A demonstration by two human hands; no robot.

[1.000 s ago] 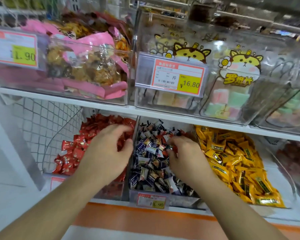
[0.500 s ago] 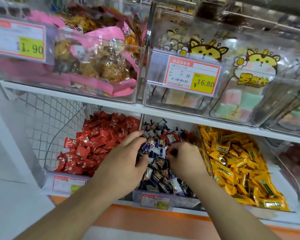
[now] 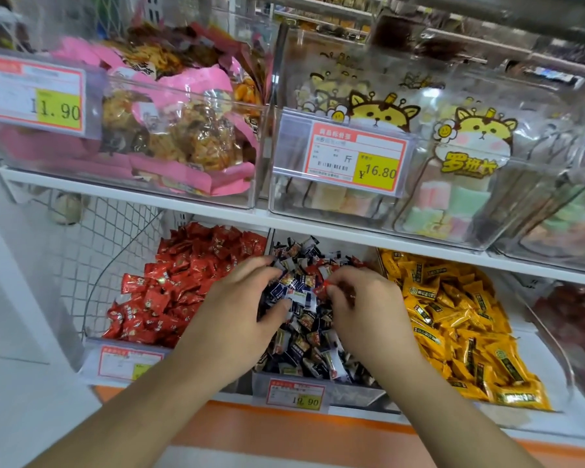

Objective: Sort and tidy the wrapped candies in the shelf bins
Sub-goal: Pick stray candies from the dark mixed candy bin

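1. A shop shelf unit (image 3: 196, 217) fills the view – two white tiers of clear bins, with pink-wrapped snack bags (image 3: 183, 136) and cartoon-cat bags (image 3: 466, 153) on the upper one.
2. On the lower tier three bins sit side by side: red candies (image 3: 183, 282) on the left, the middle bin (image 3: 318, 383) of dark blue-and-white candies (image 3: 304, 336), and yellow candies (image 3: 453, 315) on the right.
3. Both hands are in the middle bin. The left hand (image 3: 237, 315) lies nearer the red bin, its fingers loosely curved and its thumb pressing into the dark pile; whether it has actually closed on a wrapper I cannot tell.
4. The right hand (image 3: 365, 309) is curled, fingertips pinching a stray red candy (image 3: 321, 289) at the top of the dark pile (a misplaced one, by its colour).
5. The relation that matters – that red piece belongs, I judge, in the red bin, which lies to its left, beyond the left hand. The right hand would have to cross over, or pass it across.
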